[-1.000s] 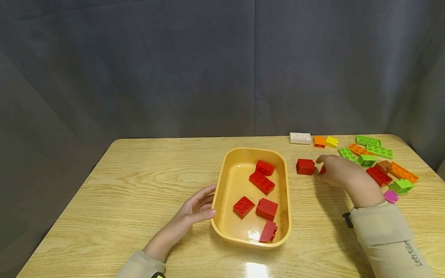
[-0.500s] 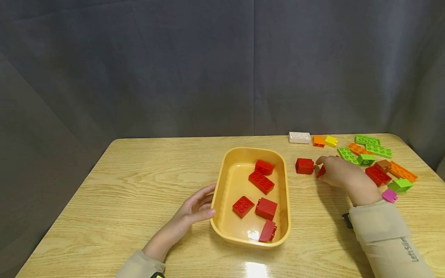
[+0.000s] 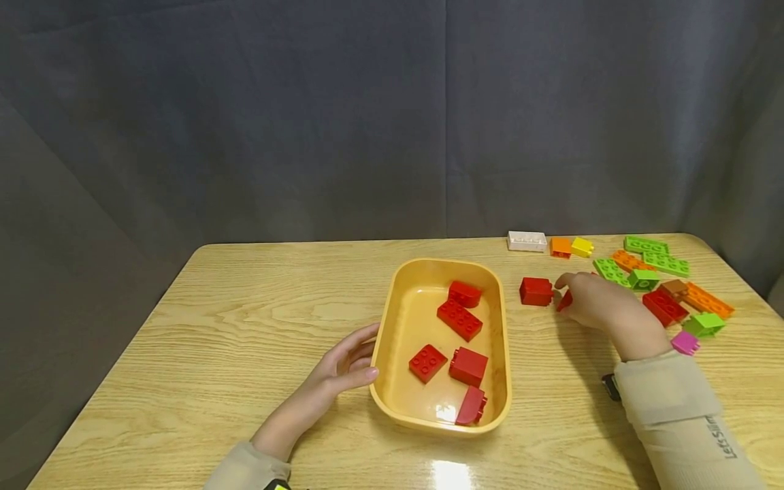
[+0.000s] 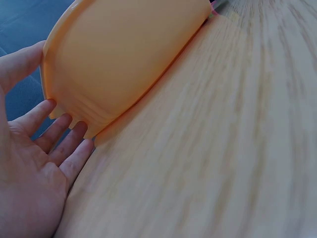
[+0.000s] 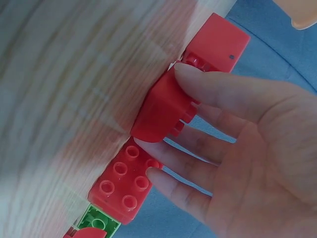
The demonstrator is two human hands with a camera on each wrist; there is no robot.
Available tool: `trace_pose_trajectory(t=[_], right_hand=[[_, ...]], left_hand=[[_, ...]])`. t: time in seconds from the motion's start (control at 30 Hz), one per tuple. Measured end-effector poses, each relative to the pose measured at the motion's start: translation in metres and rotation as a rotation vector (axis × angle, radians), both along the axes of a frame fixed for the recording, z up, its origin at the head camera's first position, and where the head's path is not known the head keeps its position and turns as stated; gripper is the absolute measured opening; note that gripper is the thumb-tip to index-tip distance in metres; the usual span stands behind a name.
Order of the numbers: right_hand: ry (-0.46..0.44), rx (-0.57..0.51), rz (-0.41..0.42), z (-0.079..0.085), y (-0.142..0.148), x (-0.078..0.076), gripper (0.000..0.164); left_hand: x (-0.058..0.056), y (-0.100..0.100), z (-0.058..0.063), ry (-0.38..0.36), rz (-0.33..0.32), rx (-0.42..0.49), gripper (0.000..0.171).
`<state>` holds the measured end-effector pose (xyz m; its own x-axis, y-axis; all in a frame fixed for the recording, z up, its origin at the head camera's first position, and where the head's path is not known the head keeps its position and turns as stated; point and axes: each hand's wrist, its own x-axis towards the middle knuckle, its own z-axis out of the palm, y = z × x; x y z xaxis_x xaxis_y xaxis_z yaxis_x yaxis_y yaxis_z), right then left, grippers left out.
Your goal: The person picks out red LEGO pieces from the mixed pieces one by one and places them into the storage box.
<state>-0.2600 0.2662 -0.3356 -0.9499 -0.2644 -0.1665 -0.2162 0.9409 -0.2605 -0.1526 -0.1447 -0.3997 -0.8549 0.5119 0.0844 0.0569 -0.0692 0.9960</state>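
Note:
My left hand is at the left side of a yellow plastic tray. In the left wrist view its straight fingers touch the tray's outer wall, and the thumb lies at the rim. Several red toy bricks lie in the tray, one near its right wall. Right of the tray, my right hand pinches a red sloped brick between thumb and fingers, close over the table. Just left of these fingertips sits another red brick. A red studded brick lies by the lower fingers in the right wrist view.
Loose bricks spread over the table's right side: several green, orange and red, plus a pink one beside my right wrist. A white brick stands near the back edge. Dark cloth hangs behind the wooden table.
Both hands and the tray keep almost the same place. Slightly more of the red brick shows at my right fingertips than a second ago.

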Motion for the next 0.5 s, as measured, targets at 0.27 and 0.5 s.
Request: trace_pose_trajectory(t=[0.27, 0.5], right_hand=[[0.012, 0.004, 0.008, 0.0017, -0.0005, 0.0016, 0.038], [0.019, -0.006, 0.007, 0.0046, 0.0, 0.0031, 0.039]], left_hand=[[0.0004, -0.0004, 0.0001, 0.007, -0.007, 0.009, 0.068], [0.0001, 0.0004, 0.0, 0.012, -0.002, -0.004, 0.068]])
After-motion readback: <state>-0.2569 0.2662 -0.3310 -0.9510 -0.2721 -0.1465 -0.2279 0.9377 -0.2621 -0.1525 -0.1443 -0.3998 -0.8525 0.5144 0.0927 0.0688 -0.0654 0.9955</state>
